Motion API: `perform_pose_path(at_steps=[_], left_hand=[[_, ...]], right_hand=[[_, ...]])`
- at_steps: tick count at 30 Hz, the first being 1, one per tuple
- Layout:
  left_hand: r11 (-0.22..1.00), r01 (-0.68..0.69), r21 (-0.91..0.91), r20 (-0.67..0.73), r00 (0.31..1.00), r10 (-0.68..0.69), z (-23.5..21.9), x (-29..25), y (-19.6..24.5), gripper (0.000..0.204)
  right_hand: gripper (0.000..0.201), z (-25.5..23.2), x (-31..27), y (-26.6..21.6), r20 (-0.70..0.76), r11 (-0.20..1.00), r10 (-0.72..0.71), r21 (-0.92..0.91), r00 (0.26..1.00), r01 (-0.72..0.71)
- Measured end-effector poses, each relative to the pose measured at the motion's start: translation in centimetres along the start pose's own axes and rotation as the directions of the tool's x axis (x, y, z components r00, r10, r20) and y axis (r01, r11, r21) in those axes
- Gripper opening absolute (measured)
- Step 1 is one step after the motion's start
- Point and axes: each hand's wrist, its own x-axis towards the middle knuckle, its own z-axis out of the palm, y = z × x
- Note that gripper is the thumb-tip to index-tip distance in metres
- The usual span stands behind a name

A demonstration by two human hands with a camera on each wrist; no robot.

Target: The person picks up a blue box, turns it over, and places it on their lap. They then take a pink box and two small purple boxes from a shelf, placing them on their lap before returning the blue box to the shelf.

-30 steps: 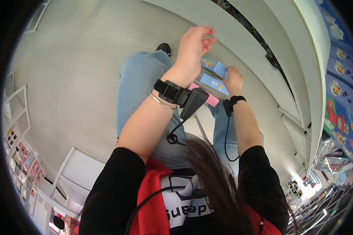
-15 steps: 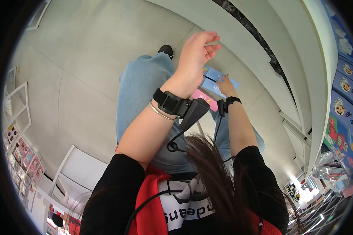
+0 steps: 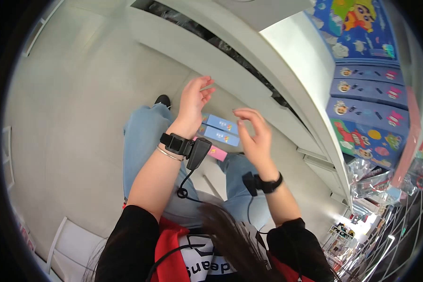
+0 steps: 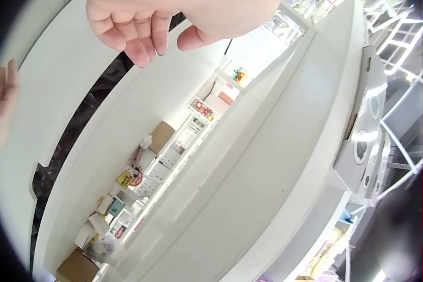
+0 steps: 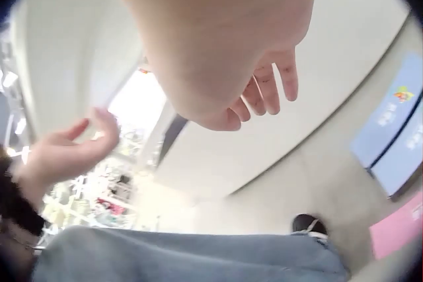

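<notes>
My left hand [image 3: 191,104] is raised, its fingers loosely bent and holding nothing. The right hand [image 3: 256,143] hovers just right of the boxes, with thumb and fingers apart and nothing between them. Two light-blue printed boxes, the far one [image 3: 222,123] and the near one [image 3: 221,135], lie side by side below and between the hands. A pink box [image 3: 217,153] sits closer to the knees, partly hidden by the left wrist. In the right wrist view, the blue boxes [image 5: 388,120] and the pink box [image 5: 398,231] show at the right edge.
A white display shelf [image 3: 286,61] curves along the front and right. Darker blue cartoon boxes [image 3: 369,110] stand on it, beside clear plastic packages [image 3: 373,181]. Jeans-clad legs [image 3: 148,131] flank the boxes on the pale floor [image 3: 80,141]. A white chair [image 3: 75,244] is at lower left.
The right hand has left the blue boxes and drawn back toward the body. Those boxes, apart at first, now lie together. My left hand stays raised; the head view has swung toward the shelf.
</notes>
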Motion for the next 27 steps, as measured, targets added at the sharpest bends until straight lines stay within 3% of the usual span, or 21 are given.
perform_pose_path(at_steps=[3,6,10,14,17,19,20,22,23,27], left_hand=[[1.0,0.0,0.012,0.032,0.999,-0.001,-0.2,0.5,-0.6,0.036],[1.0,-0.004,0.012,0.031,1.0,0.003,-0.5,0.3,-1.1,0.033],[1.0,-0.006,0.027,0.064,0.998,0.004,-0.7,0.7,-1.6,0.032],[1.0,-0.012,0.029,0.071,0.997,0.009,-0.9,0.7,-1.7,0.032],[0.999,-0.011,0.046,0.071,0.997,0.007,-0.8,1.0,-1.6,0.031],[0.998,0.005,0.056,0.06,0.998,-0.008,-0.9,0.8,-1.4,0.031],[0.999,-0.001,0.053,0.061,0.998,-0.002,-1.0,0.9,-1.4,0.031],[1.0,0.002,0.018,0.074,0.997,-0.004,-1.1,0.8,-1.3,0.031],[1.0,-0.002,0.011,0.072,0.997,0.001,-1.0,0.8,-1.1,0.031],[1.0,0.014,0.004,0.072,0.997,-0.014,-0.9,1.1,-1.3,0.032]], right_hand=[[0.023,-5.9,1.4,-7.1,-0.011,0.916,-0.305,-0.277,0.952,0.29],[0.024,-10.4,3.6,-13.2,-0.051,0.73,-0.493,-0.566,0.868,0.382],[0.034,-13.9,9.5,-18.2,-0.197,0.749,-0.535,-0.561,0.821,0.354],[0.059,-17.6,17.0,-17.9,-0.151,0.505,-0.57,-0.839,0.807,0.201],[0.071,-20.4,21.8,-15.5,-0.134,0.428,-0.586,-0.889,0.799,0.165],[0.081,-21.0,23.6,-14.6,-0.211,0.382,-0.477,-0.924,0.853,-0.015],[0.081,-21.4,24.2,-14.5,-0.209,0.382,-0.482,-0.924,0.851,-0.011],[0.087,-22.2,25.3,-14.5,-0.221,0.301,-0.315,-0.946,0.923,-0.123],[0.089,-22.6,25.7,-14.5,-0.22,0.352,-0.227,-0.927,0.949,-0.13],[0.091,-22.2,25.0,-13.4,-0.215,0.244,-0.308,-0.959,0.927,-0.142]])
